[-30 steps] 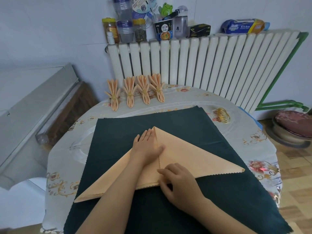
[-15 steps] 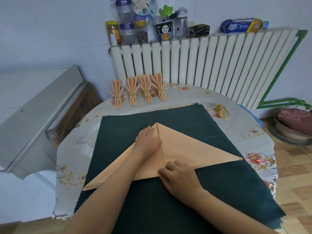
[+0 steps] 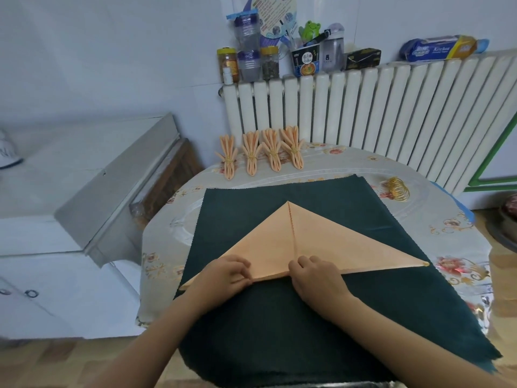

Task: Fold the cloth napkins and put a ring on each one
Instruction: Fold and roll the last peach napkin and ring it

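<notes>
A peach cloth napkin (image 3: 316, 242), folded into a wide triangle with a centre seam, lies on a dark green cloth (image 3: 279, 326). My left hand (image 3: 226, 273) pinches the napkin's near edge left of centre. My right hand (image 3: 316, 275) pinches the same edge at the foot of the seam. Several finished napkins (image 3: 260, 154), pleated and each bound by a gold ring, lie in a row at the table's far side. A pile of loose gold rings (image 3: 397, 189) sits at the far right of the table.
The round table (image 3: 447, 236) has a floral plastic cover. A white radiator (image 3: 377, 113) behind it carries jars, a cup and boxes on top. A grey metal cabinet (image 3: 92, 197) stands at the left. A cushioned stool shows at the right edge.
My left hand has left the upper middle of the napkin and come down to its near edge. The right hand stays at the edge by the seam. The camera view has shifted.
</notes>
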A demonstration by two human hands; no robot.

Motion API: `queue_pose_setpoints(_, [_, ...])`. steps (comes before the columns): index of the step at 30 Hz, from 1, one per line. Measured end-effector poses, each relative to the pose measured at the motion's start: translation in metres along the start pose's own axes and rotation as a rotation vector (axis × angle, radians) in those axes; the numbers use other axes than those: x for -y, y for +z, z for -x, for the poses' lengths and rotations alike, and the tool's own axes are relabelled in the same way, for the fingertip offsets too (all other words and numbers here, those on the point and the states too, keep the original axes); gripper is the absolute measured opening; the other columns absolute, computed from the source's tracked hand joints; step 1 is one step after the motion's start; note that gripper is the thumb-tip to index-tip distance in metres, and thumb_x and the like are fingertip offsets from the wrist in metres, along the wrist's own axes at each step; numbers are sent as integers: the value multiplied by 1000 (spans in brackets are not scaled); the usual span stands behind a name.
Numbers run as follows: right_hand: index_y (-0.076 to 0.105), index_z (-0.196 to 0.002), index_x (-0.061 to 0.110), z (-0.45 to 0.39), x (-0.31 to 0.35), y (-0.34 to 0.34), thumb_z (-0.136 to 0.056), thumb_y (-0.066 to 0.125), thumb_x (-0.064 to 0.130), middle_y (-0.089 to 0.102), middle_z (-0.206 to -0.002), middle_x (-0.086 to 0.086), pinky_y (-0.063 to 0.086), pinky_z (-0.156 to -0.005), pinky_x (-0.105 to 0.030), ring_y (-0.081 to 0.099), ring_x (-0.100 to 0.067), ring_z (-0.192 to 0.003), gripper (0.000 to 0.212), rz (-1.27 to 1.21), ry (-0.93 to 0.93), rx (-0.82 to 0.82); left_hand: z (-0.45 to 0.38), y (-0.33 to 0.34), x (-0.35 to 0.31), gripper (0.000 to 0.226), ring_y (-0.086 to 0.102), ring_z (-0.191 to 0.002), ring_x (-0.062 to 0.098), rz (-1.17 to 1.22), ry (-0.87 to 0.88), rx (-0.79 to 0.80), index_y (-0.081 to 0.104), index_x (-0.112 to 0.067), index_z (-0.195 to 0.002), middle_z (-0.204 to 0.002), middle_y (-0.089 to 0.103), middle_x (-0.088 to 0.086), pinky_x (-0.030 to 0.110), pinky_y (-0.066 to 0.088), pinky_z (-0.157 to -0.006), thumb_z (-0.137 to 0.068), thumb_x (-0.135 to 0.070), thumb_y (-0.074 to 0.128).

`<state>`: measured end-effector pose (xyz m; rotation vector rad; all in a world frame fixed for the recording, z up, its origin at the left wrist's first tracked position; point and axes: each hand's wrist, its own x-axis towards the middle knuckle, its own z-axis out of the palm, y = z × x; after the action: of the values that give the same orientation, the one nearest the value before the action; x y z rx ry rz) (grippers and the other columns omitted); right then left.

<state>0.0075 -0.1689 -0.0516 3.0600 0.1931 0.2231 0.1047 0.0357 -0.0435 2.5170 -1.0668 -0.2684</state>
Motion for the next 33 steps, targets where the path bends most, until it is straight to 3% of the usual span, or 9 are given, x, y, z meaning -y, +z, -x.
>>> queue_pose_setpoints(4, [47,-115,20,0,2,-3,-98,34,45,58,-103,-2,41,-62,-27,52,-19,-82,33,-85,44,-6,-16,-18,-14,22,57,-103,11,-219,-8,103,67,-18,-109,-115,62,-6,26,45,-95,-95,-28,53])
queue_pose_setpoints(8, [51,-113,21,-8,3,-9,-100,33,43,52,-90,0,37,-61,-27,46,-17,-76,32,-147,116,40,-51,-40,-36,12,54,-101,16,-457,43,155,60,-22,-102,-114,57,-3,34,42,-97,-93,-23,51])
queue_pose_setpoints(11, [57,-101,19,-11,1,-7,-99,35,40,50,-84,3,42,-65,-28,51,-16,-77,31,-225,221,38,-85,-44,-52,17,44,-120,19,-765,176,120,58,-26,-102,-121,54,-2,46,14,-116,-88,-17,57])
queue_pose_setpoints(14, [59,-96,18,-16,-4,-4,-98,37,39,51,-87,3,41,-65,-27,51,-16,-78,30,-281,325,51,-118,-31,-60,29,30,-134,22,-921,272,50,64,-29,-104,-134,46,1,52,-6,-114,-83,-9,63])
queue_pose_setpoints(17, [60,-93,17,-21,-7,-1,-97,37,38,46,-89,4,36,-62,-26,47,-14,-75,32,-294,395,25,-138,-9,-52,26,23,-136,21,-772,305,-10,67,-31,-102,-141,38,0,51,-10,-114,-87,-12,59])
queue_pose_setpoints(20, [60,-88,17,-23,-6,1,-96,39,41,46,-91,3,35,-61,-26,47,-14,-75,33,-311,442,11,-142,8,-41,38,9,-142,23,-437,82,-66,50,-33,-130,-153,20,2,45,-8,-115,-93,-27,47])
queue_pose_setpoints(22, [60,-88,17,-23,-6,3,-94,42,42,50,-95,2,37,-61,-26,48,-14,-78,32,-309,446,0,-143,15,-33,54,12,-142,28,-234,-152,-175,28,-29,-146,-155,16,8,44,5,-117,-95,-37,44])
queue_pose_setpoints(25, [60,-89,18,-21,-6,6,-91,45,43,52,-99,3,42,-63,-25,50,-14,-81,30,-321,457,-37,-144,19,-23,51,33,-134,31,-10,-390,-246,23,-21,-149,-146,36,13,43,27,-109,-100,-35,34])
queue_pose_setpoints(33, [54,-83,20,-21,-3,15,-86,52,38,55,-88,4,26,-51,-20,46,-12,-71,18,-330,456,-176,-159,34,-15,41,37,-118,21,-94,-259,-220,44,-26,-138,-131,47,3,34,28,-98,-100,-23,31])
